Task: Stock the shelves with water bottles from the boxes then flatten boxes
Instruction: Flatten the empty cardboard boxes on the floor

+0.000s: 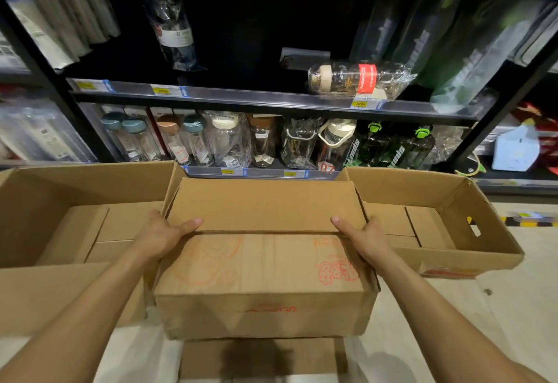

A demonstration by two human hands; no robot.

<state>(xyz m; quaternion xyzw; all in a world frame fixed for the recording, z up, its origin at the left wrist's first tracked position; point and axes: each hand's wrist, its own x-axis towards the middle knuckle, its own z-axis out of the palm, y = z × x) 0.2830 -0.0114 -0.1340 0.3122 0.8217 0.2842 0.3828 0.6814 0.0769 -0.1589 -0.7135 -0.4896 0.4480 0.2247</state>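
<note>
Head view, left hand [163,236] and right hand [360,237] each gripping a side of the middle cardboard box [262,280], thumbs on its raised flap [265,204], stocked shelves [271,100] behind

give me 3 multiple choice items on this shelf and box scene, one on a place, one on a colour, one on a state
1. Where does the bottle with the red label lie?
A. in the right box
B. on the upper shelf
C. on the floor

2. What colour are the clips on the dark bottles at the lower right?
A. green
B. orange
C. white

3. How is the middle box held?
A. by one hand
B. by both hands at its flaps
C. by no hand

Answers:
1 B, the bottle lies on its side on the upper shelf.
2 A, the clips are bright green.
3 B, the left hand and right hand grip the middle box at each side.
</note>
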